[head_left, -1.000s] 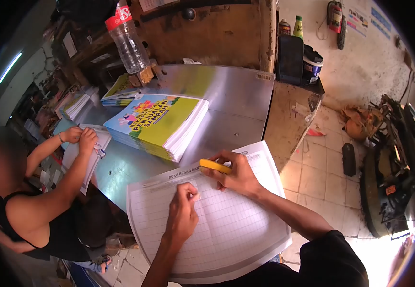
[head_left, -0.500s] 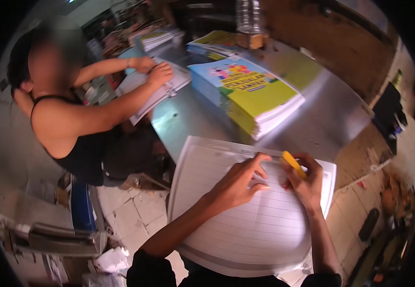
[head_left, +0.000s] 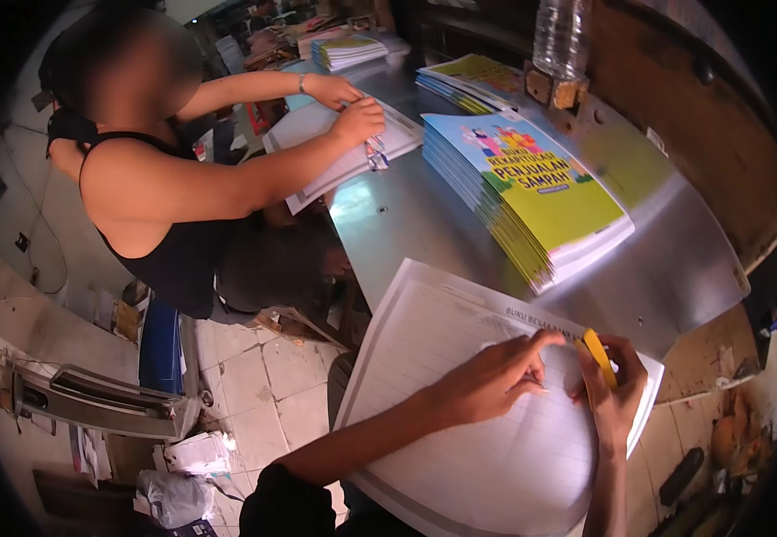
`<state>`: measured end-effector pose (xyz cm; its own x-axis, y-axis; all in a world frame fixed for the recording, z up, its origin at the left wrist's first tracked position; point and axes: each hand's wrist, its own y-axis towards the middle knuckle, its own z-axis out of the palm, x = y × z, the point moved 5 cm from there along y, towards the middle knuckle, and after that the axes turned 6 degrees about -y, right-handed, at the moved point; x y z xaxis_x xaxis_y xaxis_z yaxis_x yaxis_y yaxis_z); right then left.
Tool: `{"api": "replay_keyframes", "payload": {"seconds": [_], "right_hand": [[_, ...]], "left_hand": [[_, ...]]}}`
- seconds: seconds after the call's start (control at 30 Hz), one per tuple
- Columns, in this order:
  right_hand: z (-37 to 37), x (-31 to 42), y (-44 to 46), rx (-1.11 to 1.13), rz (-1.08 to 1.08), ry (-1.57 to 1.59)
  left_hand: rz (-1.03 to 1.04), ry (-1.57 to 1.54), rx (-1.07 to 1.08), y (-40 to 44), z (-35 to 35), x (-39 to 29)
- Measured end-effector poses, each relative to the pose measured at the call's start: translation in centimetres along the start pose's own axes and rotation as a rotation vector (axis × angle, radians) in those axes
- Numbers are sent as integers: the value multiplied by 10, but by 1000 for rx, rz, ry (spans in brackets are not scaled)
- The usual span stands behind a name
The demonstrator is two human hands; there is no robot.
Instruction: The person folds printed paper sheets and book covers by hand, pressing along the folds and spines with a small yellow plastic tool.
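Pinching the yellow tool [head_left: 598,358], the right hand [head_left: 624,396] is above the near ruled sheets [head_left: 460,452]; the left hand [head_left: 494,380] is curled, its hold unclear. A loose pinch could drop the tool, scuffing paper.

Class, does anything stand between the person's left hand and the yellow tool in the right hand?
Nothing separate visibly stands between the left hand and the yellow tool, just a gap over the printed sheet. Only the right hand, which grips the tool, may partly block its lower end.
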<state>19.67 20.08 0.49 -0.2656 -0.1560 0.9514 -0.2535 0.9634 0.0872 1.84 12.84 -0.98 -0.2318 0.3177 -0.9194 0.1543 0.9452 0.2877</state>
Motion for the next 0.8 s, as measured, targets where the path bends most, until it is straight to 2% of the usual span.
{"api": "replay_keyframes", "payload": {"seconds": [0.13,0.3,0.43,0.6,0.8], "right_hand": [[1,5,-1,-7,21,8],[1,3,0,-15,41,-7],[0,4,0,-23,62,30],[-1,1,0,7,45,59],[-2,2,1,2,53,39]], "left_hand": [[39,78,-11,1,-3,-5],[-91,-58,47,0,-10,-9],[-56,-72,81,2,-11,-4],[-189,-183,74,0,-7,4],[-196,-167,61,2,-7,-2]]}}
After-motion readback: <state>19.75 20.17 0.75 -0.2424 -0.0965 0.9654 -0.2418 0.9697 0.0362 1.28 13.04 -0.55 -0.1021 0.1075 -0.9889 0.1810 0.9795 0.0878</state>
